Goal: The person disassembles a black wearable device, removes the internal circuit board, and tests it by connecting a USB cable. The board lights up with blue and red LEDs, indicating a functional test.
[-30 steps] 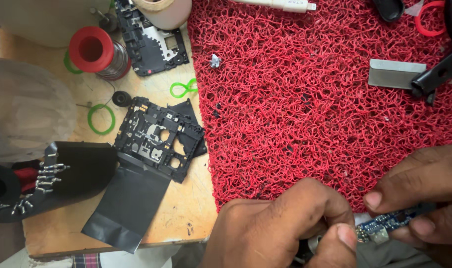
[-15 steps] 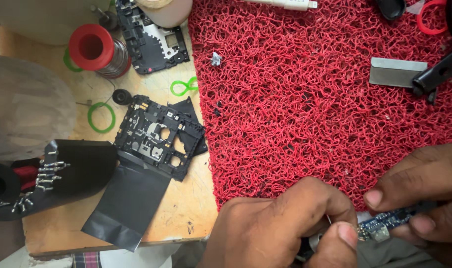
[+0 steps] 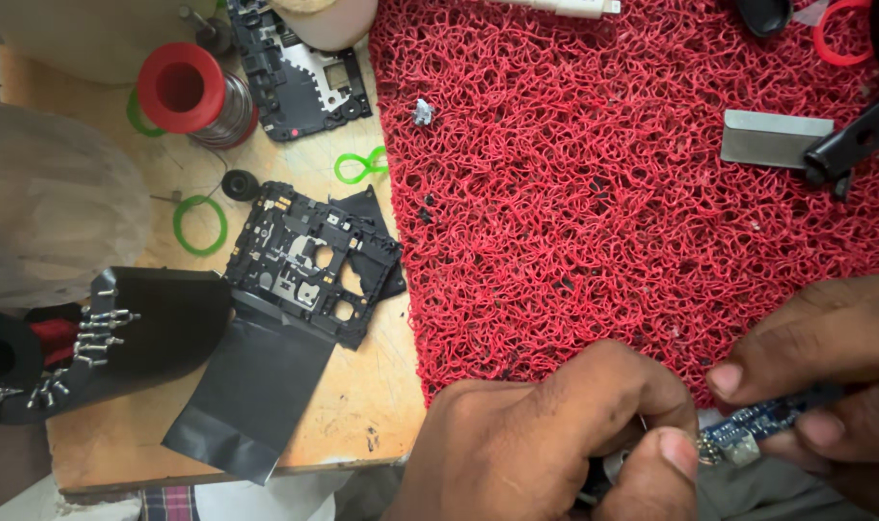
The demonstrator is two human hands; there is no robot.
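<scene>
At bottom right edge, over red mesh mat (image 3: 603, 203): right hand (image 3: 835, 376) pinches small blue circuit board (image 3: 762, 423) by its end; left hand (image 3: 545, 444) clenched beside it, thumb touching board's metal end. Left, on wooden board (image 3: 381, 405): black phone frame (image 3: 309, 260), black tape sheet (image 3: 256, 386), red-capped solder spool (image 3: 193, 96), green rings (image 3: 200, 224).

Both hands (image 3: 555, 444) (image 3: 825, 371) close together, pinching.
</scene>
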